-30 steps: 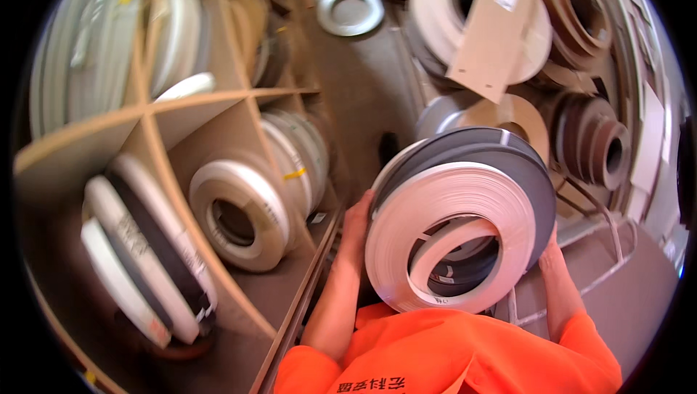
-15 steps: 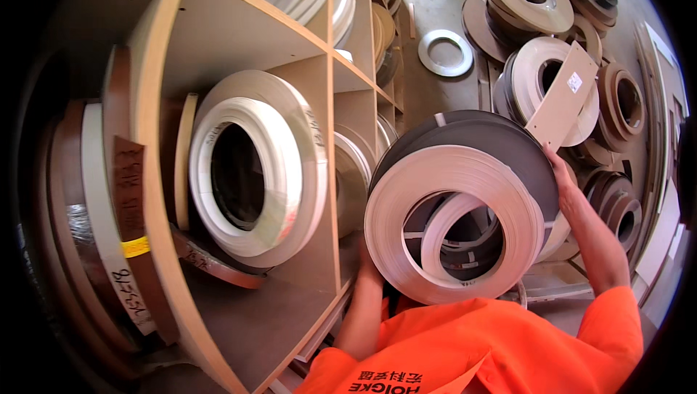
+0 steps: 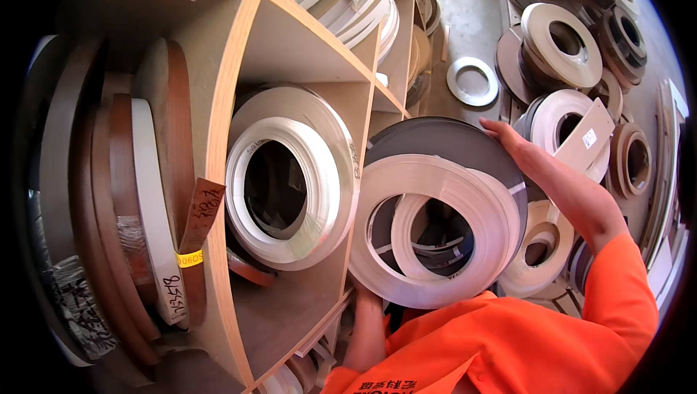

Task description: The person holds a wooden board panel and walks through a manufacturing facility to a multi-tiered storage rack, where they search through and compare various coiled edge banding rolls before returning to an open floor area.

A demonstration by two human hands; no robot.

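Observation:
In front of my chest is a stack of edge banding rolls: a wide beige roll (image 3: 372,249) nearest me, smaller pale rolls within its ring, and a large dark grey roll (image 3: 435,133) behind. My left hand (image 3: 369,295) supports the stack from below at its lower left; its fingers are hidden behind the beige roll. Along the upper right rim of the dark roll lies my right hand (image 3: 510,143), gripping the edge with its fingers partly hidden. The stack's left side is close to the front edge of a wooden shelf (image 3: 226,125).
White rolls (image 3: 319,176) stand upright in the shelf compartment on the left. Brown, grey and white rolls (image 3: 156,212) fill the compartment beyond the divider. At the right, several roll stacks (image 3: 559,35) carry a flat beige board (image 3: 583,133). A pale ring-shaped roll (image 3: 472,82) lies on the floor.
The view has turned left. The stack has moved left, closer to the shelf. My right hand has slid from the dark roll's right side up to its upper right rim.

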